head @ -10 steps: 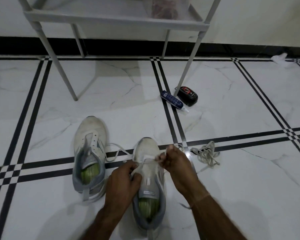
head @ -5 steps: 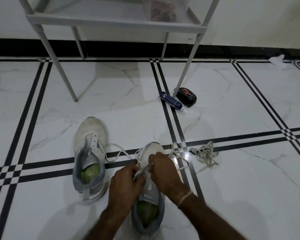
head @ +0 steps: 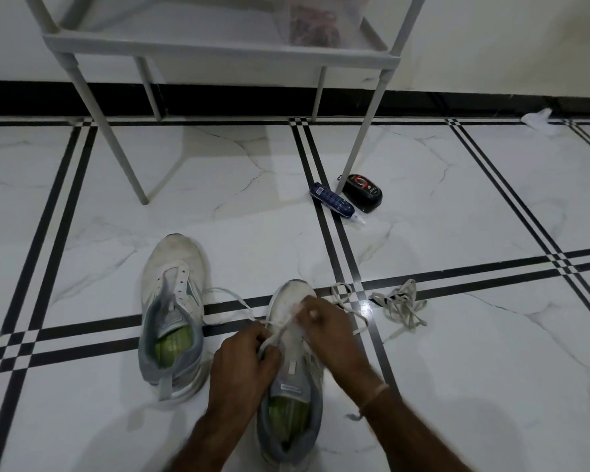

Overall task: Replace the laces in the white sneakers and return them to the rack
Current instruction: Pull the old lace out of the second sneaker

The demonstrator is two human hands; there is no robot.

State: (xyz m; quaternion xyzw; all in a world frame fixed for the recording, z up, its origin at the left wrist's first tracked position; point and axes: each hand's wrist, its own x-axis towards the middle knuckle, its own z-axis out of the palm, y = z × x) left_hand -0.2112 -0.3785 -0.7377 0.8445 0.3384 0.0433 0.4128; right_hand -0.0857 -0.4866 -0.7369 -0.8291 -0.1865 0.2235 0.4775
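Note:
Two white sneakers with grey collars and green insoles stand on the marble floor. The left sneaker [head: 171,311] has no lace in its eyelets. Over the right sneaker [head: 292,396] both my hands work a white lace [head: 229,296]. My left hand [head: 244,362] pinches the lace near the left eyelets. My right hand [head: 327,330] pinches the lace over the front of the tongue. Loose lace trails to the left and right of the toe. A second, bunched lace [head: 401,306] lies on the floor to the right.
The white shoe rack [head: 218,49] stands against the wall ahead, with a bag of dark items on its shelf. By its right front leg lie a blue bottle [head: 332,199] and a black shoe-polish sponge [head: 363,193]. A crumpled white scrap [head: 539,119] lies far right.
My right hand moved left from the shoe's right side onto the tongue. The lace end it pulled out now lies looped to the right of the toe. My left hand stayed at the left eyelets.

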